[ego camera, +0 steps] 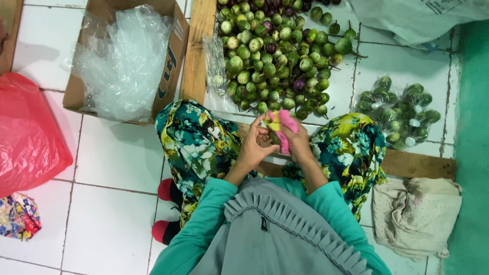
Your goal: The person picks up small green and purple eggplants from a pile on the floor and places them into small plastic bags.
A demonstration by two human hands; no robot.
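Sitting on the white tiled floor (117,168) with knees spread, the person worked both hands together low between the legs, close to the body, probably so the small item stayed steady and in plain sight. The left hand (253,148) had its fingers curled around a pink and yellow bundle (281,127), which looked like thin bands or small wrappers; the right hand (297,142) pinched the same bundle from the other side. Whether either held a vegetable too, I couldn't tell. The heap of small round green eggplants (275,56) lay directly ahead, near the hands, seemingly for easy reach. Filled clear bags (400,109) sat off to the right, apart from the loose heap. A cardboard box of empty plastic bags (125,58) stood to the left, a red plastic bag (28,132) farther left, a cloth (415,214) by the right knee.
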